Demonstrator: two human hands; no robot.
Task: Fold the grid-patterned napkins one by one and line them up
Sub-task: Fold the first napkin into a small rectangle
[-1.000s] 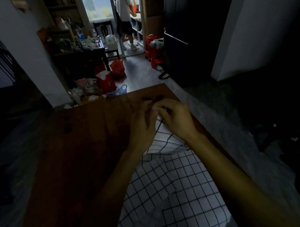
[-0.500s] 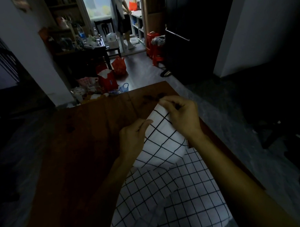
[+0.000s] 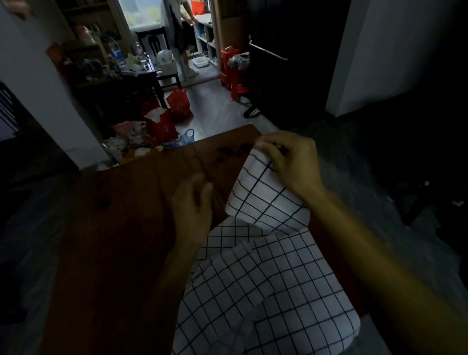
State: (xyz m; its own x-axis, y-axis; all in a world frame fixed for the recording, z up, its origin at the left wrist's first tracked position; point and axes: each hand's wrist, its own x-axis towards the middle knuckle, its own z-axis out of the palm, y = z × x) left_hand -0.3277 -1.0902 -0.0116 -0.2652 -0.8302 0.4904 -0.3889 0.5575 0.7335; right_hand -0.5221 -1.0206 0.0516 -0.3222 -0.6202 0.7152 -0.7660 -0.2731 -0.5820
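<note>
A white napkin with a black grid (image 3: 262,197) hangs lifted above the wooden table (image 3: 118,234). My right hand (image 3: 288,162) pinches its top corner near the table's far right corner. My left hand (image 3: 194,205) hovers to the left of the napkin, apart from it, fingers loosely curled and blurred, holding nothing. Beneath and nearer to me lies a heap of grid-patterned napkins (image 3: 263,295), crumpled and overlapping at the table's right side.
The table's far edge (image 3: 179,150) ends just beyond my hands; its right edge runs under my right forearm. Past it the floor holds red bags (image 3: 177,102), a red stool (image 3: 232,71) and clutter. A person (image 3: 181,33) stands in the far doorway.
My right hand has raised the napkin corner and moved right. My left hand has let go of the napkin and drifted left and toward me.
</note>
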